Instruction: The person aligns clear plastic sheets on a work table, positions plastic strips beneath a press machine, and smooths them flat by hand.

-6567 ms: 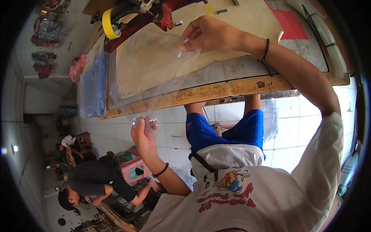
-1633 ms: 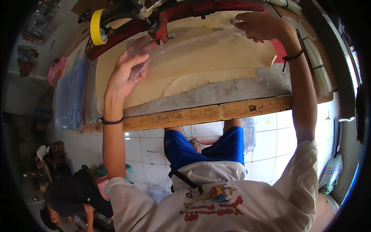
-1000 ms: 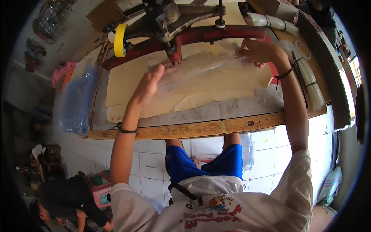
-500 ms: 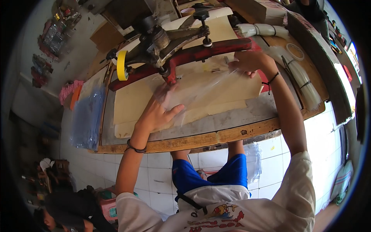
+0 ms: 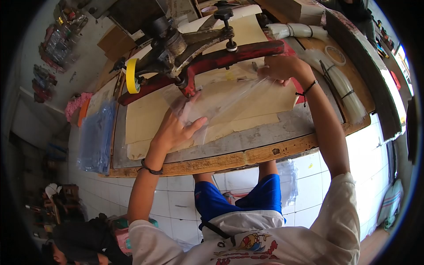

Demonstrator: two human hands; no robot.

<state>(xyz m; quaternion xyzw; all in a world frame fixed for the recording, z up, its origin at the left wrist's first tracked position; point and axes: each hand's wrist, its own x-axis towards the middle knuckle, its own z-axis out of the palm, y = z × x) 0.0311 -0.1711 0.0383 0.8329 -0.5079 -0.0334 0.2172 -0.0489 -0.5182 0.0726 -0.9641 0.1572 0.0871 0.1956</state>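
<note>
Left hand [image 5: 176,127] and right hand [image 5: 287,70] share one sheet of clear plastic film [image 5: 216,104], thin and creased, stretched between them over layered tan paper [image 5: 263,115]. Of the two, the left is spread, thumb apart, fingers against the film; the right pinches its other end near the right tip of one curved red metal bar [image 5: 240,52]. One yellow ring [image 5: 130,76] stands near the bar's left end — two bundles of translucent strips [image 5: 348,95] lie toward the right edge of the wood-rimmed desk [image 5: 221,162], bluish plastic sheets [image 5: 95,141] at its left edge.
</note>
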